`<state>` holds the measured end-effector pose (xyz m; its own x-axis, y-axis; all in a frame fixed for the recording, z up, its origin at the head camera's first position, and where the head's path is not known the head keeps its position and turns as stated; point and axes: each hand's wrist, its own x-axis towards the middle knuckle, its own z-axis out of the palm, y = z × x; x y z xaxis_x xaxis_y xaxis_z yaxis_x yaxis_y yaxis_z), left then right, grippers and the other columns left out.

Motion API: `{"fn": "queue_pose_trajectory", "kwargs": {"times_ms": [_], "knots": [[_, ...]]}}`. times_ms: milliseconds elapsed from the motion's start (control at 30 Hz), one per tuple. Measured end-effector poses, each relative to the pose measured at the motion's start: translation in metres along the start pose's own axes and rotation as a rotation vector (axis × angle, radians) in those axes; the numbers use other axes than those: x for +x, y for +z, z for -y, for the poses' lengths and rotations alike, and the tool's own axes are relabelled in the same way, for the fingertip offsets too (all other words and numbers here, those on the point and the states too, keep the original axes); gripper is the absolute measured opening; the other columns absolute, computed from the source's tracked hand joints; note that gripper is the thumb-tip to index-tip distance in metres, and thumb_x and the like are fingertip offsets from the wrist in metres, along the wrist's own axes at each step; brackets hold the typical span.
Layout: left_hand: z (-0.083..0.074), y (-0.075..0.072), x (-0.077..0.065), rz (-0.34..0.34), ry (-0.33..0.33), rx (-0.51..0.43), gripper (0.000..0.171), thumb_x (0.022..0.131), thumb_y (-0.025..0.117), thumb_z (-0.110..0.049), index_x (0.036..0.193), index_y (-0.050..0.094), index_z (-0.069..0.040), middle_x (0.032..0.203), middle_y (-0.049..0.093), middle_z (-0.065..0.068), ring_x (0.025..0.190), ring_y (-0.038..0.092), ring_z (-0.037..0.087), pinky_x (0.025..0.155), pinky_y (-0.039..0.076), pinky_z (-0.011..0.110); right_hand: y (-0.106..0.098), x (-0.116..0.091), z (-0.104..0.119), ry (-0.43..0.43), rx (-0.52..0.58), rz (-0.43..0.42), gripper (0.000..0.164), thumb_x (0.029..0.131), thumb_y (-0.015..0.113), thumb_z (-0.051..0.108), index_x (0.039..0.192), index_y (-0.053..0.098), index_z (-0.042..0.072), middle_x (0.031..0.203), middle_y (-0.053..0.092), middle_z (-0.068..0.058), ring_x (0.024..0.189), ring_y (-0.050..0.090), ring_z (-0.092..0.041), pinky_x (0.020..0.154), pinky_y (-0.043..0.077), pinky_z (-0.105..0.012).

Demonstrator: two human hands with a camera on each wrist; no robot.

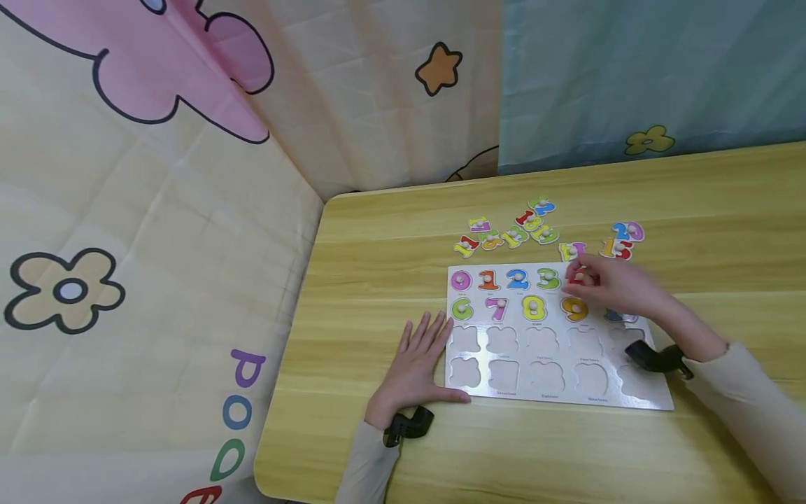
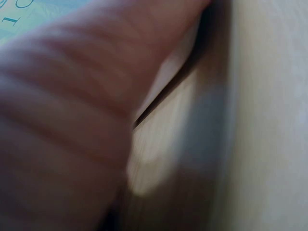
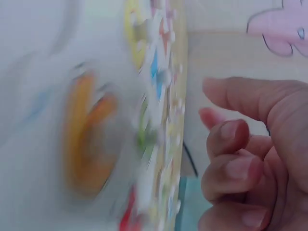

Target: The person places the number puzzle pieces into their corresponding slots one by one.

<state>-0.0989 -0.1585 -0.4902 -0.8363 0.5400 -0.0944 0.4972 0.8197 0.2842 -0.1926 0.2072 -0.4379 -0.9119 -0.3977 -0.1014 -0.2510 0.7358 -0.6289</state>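
A white number puzzle board [image 1: 560,400] lies on the table, with colourful numbers in its upper two rows and vacant recesses in the lower two. My left hand [image 1: 412,364] rests at the board's left edge, fingers spread and thumb along the near edge. Blurred and close, its thumb [image 2: 82,96] fills much of the left wrist view. Above the board's upper right hovers my right hand [image 1: 613,283], fingers loosely bent over a red number piece [image 1: 578,278]. The right wrist view shows nothing between the thumb and fingers [image 3: 236,171], with an orange nine [image 3: 91,144] beside them.
Beyond the board lie several loose number pieces [image 1: 514,236], some overlapping. Another group [image 1: 623,241] sits farther right, and a yellow and pink piece [image 1: 571,250] lies by the board's far edge. Patterned curtains [image 1: 378,91] hang behind the wooden table [image 1: 359,280].
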Motion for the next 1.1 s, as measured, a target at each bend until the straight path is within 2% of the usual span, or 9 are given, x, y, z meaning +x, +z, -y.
{"fn": "queue_pose_trajectory", "kwargs": {"times_ms": [167,233,333,433,500,567,733,933,1100], "knots": [[0.000,0.000,0.001,0.007,0.002,0.003,0.123,0.065,0.066,-0.075,0.154,0.005,-0.015,0.159,-0.002,0.002,0.143,-0.010,0.023,0.113,-0.009,0.045,0.019,0.070,0.046,-0.127,-0.148,0.029,0.023,0.090,0.066,0.027,0.103,0.062,0.009,0.064,0.049,0.000,0.052,0.044,-0.017,0.046,0.031,-0.029],[0.001,0.001,0.001,0.009,0.001,0.010,0.124,0.065,0.065,-0.076,0.154,0.004,-0.015,0.159,-0.002,0.003,0.143,-0.010,0.023,0.113,-0.009,0.045,0.025,0.094,0.060,-0.133,-0.189,0.052,0.025,0.090,0.065,0.025,0.108,0.062,0.008,0.064,0.052,-0.001,0.052,0.047,-0.017,0.045,0.032,-0.029],[0.002,0.001,0.002,0.010,-0.001,0.017,0.124,0.066,0.065,-0.076,0.154,0.003,-0.016,0.159,-0.003,0.002,0.143,-0.011,0.023,0.113,-0.009,0.045,0.033,0.127,0.074,-0.126,-0.228,0.078,0.030,0.091,0.064,0.023,0.116,0.061,0.007,0.079,0.063,-0.007,0.063,0.054,-0.022,0.051,0.041,-0.032],[0.002,0.001,0.003,0.006,0.002,0.023,0.124,0.066,0.064,-0.076,0.154,0.002,-0.016,0.159,-0.003,0.002,0.143,-0.010,0.023,0.113,-0.009,0.046,0.040,0.148,0.078,-0.104,-0.243,0.076,0.032,0.091,0.064,0.025,0.118,0.061,0.009,0.088,0.065,-0.010,0.073,0.056,-0.026,0.060,0.045,-0.038],[0.002,0.001,0.003,0.000,0.007,0.029,0.124,0.066,0.064,-0.076,0.154,0.003,-0.015,0.159,-0.003,0.003,0.143,-0.010,0.024,0.113,-0.008,0.046,0.044,0.156,0.079,-0.091,-0.246,0.065,0.031,0.090,0.064,0.027,0.117,0.061,0.010,0.085,0.064,-0.009,0.075,0.055,-0.027,0.064,0.045,-0.039],[0.002,0.001,0.002,-0.004,0.012,0.031,0.123,0.066,0.065,-0.076,0.154,0.004,-0.015,0.159,-0.002,0.003,0.143,-0.009,0.024,0.113,-0.008,0.047,0.048,0.158,0.080,-0.082,-0.256,0.046,0.030,0.090,0.065,0.028,0.113,0.061,0.011,0.074,0.059,-0.007,0.070,0.052,-0.026,0.060,0.042,-0.038],[0.002,-0.001,0.001,0.002,0.016,0.013,0.123,0.066,0.066,-0.075,0.154,0.005,-0.014,0.159,-0.001,0.005,0.143,-0.009,0.025,0.113,-0.008,0.047,0.055,0.159,0.083,-0.076,-0.309,-0.015,0.020,0.091,0.064,0.027,0.102,0.062,0.011,0.063,0.051,-0.004,0.061,0.050,-0.023,0.050,0.038,-0.033],[0.002,-0.001,0.001,-0.001,0.016,0.016,0.123,0.066,0.066,-0.075,0.154,0.006,-0.014,0.159,0.000,0.004,0.143,-0.009,0.024,0.113,-0.007,0.047,0.060,0.159,0.085,-0.081,-0.369,-0.056,0.017,0.093,0.062,0.026,0.097,0.061,0.010,0.066,0.055,-0.004,0.060,0.052,-0.023,0.049,0.041,-0.034],[0.002,0.000,0.002,0.000,0.015,0.022,0.123,0.066,0.065,-0.076,0.154,0.005,-0.015,0.159,-0.002,0.003,0.143,-0.010,0.023,0.113,-0.008,0.046,0.060,0.157,0.084,-0.089,-0.362,-0.104,0.021,0.092,0.064,0.028,0.091,0.060,0.007,0.071,0.058,-0.005,0.063,0.054,-0.023,0.052,0.043,-0.037]]}}
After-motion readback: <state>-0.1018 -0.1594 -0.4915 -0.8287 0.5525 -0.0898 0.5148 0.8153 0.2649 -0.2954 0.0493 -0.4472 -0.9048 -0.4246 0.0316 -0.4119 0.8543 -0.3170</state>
